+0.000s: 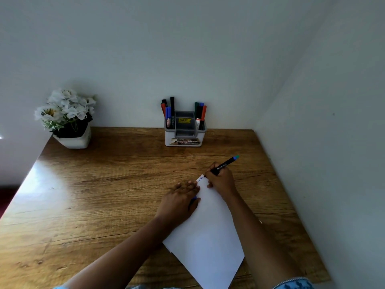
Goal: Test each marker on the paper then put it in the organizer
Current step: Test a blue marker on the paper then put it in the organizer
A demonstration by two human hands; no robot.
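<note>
The right hand [221,180] grips a black marker [224,164] with a blue-green end. Its fingers are curled round the barrel and the tip is down on the far corner of the paper [208,236], where a short line of blue writing shows. The marker slants up and away to the right.

The left hand [179,202] lies flat with straight fingers, pressing on the paper's left edge just beside the writing. A small blue thing [194,198] shows by its thumb, perhaps a cap; it is too small to tell.

The paper sits turned at an angle on the right half of the wooden table [104,184], and its near corner reaches the table's front edge. The right wall [323,142] runs along the table's right edge, near the writing hand.

The organizer [184,140] stands at the back edge against the far wall, well apart from the hands, with bare wood between. Markers stand upright in its left compartment [169,113] and in its right compartment [200,114]. A flower pot [73,140] sits at the back left corner, and bare table lies to the left of the hands.
</note>
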